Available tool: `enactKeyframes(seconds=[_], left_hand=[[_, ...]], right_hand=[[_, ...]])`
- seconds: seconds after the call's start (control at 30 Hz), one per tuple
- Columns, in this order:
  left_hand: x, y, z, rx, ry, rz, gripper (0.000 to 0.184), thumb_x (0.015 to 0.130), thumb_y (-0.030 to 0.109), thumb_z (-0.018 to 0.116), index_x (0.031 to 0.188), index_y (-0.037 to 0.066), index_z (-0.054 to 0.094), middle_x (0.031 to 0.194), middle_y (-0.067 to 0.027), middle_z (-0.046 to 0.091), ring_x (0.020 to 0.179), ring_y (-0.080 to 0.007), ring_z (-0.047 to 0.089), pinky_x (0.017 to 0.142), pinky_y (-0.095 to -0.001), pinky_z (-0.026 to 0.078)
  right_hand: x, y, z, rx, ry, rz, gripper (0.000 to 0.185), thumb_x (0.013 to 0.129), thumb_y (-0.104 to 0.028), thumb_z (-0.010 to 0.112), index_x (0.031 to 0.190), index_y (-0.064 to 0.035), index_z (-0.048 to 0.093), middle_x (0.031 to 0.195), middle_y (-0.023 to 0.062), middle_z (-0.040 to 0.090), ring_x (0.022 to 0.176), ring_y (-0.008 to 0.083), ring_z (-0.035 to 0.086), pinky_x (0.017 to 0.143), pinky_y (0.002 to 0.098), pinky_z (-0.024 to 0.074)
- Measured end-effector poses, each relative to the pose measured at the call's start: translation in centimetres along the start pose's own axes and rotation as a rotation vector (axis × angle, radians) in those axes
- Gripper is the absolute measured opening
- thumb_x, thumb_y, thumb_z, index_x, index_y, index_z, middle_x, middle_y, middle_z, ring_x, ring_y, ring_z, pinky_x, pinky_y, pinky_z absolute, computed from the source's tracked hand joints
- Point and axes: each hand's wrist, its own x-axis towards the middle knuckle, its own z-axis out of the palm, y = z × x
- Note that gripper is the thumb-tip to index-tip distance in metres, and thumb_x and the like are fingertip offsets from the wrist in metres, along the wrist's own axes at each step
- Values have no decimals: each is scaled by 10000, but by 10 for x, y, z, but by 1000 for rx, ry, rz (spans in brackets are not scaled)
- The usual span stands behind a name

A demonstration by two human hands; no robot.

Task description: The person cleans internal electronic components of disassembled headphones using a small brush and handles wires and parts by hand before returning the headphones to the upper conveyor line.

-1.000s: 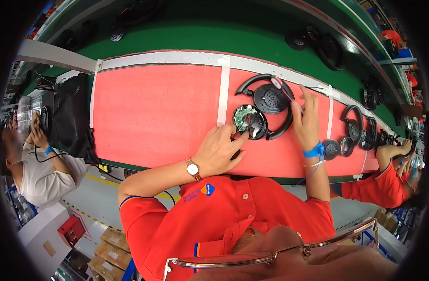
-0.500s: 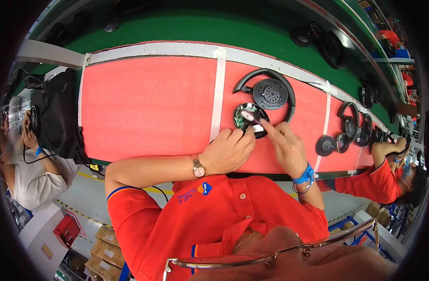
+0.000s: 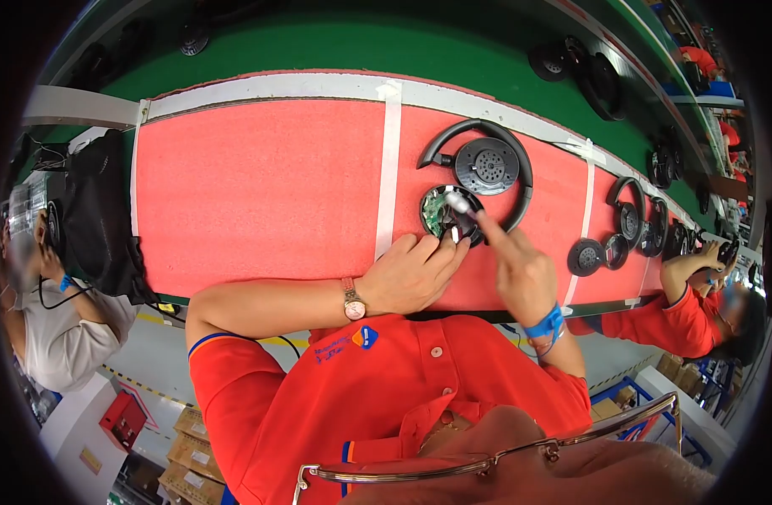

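An ear cup with a green circuit board (image 3: 435,210) lies open on the pink mat (image 3: 260,185), beside the black headband and a closed round ear cup (image 3: 487,166). At the open cup's lower edge, the fingers of my left hand (image 3: 413,268) are pressed together on a small white piece (image 3: 456,235). My right hand (image 3: 521,271) grips a slim tool with a pale, blurred head (image 3: 458,203), which is over the cup.
More headphones (image 3: 628,223) lie on the mat at the right, near a co-worker's arm in a red sleeve (image 3: 655,324). A black cloth bag (image 3: 100,219) is at the left, beside a person in white. Headphone parts (image 3: 584,76) sit on the green surface beyond.
My right hand has come down and left from beside the headband, bringing the tool over the open cup. My left fingers have shifted to the white piece at the cup's edge.
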Motion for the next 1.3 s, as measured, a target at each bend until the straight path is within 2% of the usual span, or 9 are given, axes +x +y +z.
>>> enactKeyframes(seconds=[0.53,0.6,0.8,0.87,1.03,1.1,1.13,1.2,1.3], left_hand=[[0,0,0,-29,-6,-19,603,803,307,616,1312,10,489,1180,-127,557,781,-180,445,628,-314,354],[0,1,-2,-16,-35,-26,564,820,302,591,1289,0,509,1131,-103,563,836,-170,456,622,-294,347],[-1,0,-3,21,-43,-2,575,829,325,586,1305,13,502,1155,-99,564,849,-160,453,621,-295,349],[-2,0,-1,27,-45,0,586,831,325,596,1320,20,490,1182,-104,560,807,-164,443,618,-302,345],[-3,1,-3,51,-54,12,590,842,334,600,1334,32,479,1223,-106,554,762,-162,435,614,-307,339],[-4,1,-2,55,-67,5,583,846,339,596,1331,37,481,1232,-104,553,769,-160,444,616,-307,344],[-4,0,-2,62,-68,4,583,846,339,596,1331,37,481,1232,-104,553,769,-160,444,616,-307,344],[-4,1,-2,58,-60,-5,580,846,343,596,1331,45,481,1228,-101,555,784,-158,457,621,-308,348],[-3,0,-5,13,-77,-20,595,839,333,602,1345,51,464,1231,-97,553,794,-162,466,625,-315,354]], right_hand=[[-6,5,10,33,31,39,583,770,75,528,1298,-170,563,756,119,560,599,324,577,530,415,475],[-11,0,16,49,-1,-85,585,775,77,525,1301,-174,561,747,124,555,602,328,577,530,413,469],[-9,11,-11,17,2,75,516,835,52,538,1308,-153,557,711,146,514,596,326,549,552,396,456],[-6,24,-21,175,34,37,474,848,-12,563,1291,-180,572,794,123,594,589,325,560,554,395,477],[40,73,-21,169,411,-73,392,893,-94,603,1282,-59,561,744,33,584,557,196,509,539,301,438],[59,84,-17,557,338,238,412,904,-196,636,1256,3,561,733,-27,547,573,93,448,515,245,387],[67,88,-17,563,340,233,412,904,-196,636,1256,3,561,733,-27,547,573,93,448,515,245,387],[77,93,-16,770,8,351,382,947,-226,576,1265,-20,531,660,-86,365,520,-3,308,441,178,206],[85,97,-11,940,-132,406,400,934,-255,599,1250,-16,542,654,-96,379,489,2,280,425,192,174]])
